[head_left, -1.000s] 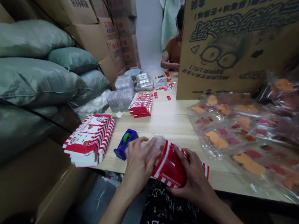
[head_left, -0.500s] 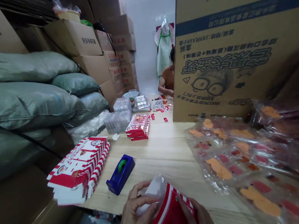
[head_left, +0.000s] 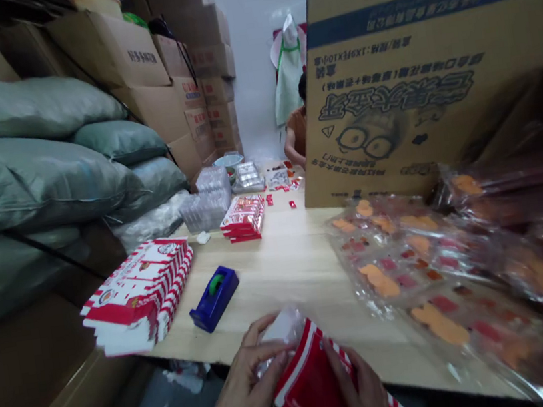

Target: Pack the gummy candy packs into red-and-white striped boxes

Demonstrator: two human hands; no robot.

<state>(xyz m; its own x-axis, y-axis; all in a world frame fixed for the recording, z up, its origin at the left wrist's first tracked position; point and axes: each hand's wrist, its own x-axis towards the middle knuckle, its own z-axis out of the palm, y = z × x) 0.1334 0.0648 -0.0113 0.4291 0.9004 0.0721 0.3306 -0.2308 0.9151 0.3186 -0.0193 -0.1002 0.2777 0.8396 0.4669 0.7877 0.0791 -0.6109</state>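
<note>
At the table's front edge my left hand (head_left: 255, 374) is closed around a clear plastic tray (head_left: 284, 328), gripping it between thumb and fingers. The tray's far end sticks out past my fingertips, and its contents cannot be made out. My right hand (head_left: 360, 383) holds a red and white striped packaging box (head_left: 310, 387), its fingers laid over the red face. Tray and box touch along the box's upper left edge; how much of the tray lies inside is hidden. Beyond my left hand stands a blue tape dispenser (head_left: 215, 298) with a green core.
Flat striped boxes (head_left: 136, 283) are stacked at the left, a smaller red stack (head_left: 243, 217) behind, beside clear trays (head_left: 205, 202). Bagged orange and red pieces (head_left: 388, 281) cover the right side. A tall carton (head_left: 385, 79) partly hides another person (head_left: 296, 134). Sacks (head_left: 29, 170) line the left.
The camera view has tilted and shifted slightly, so the background sits higher and further left. Both hands keep their hold on the tray and the box, with little change between them.
</note>
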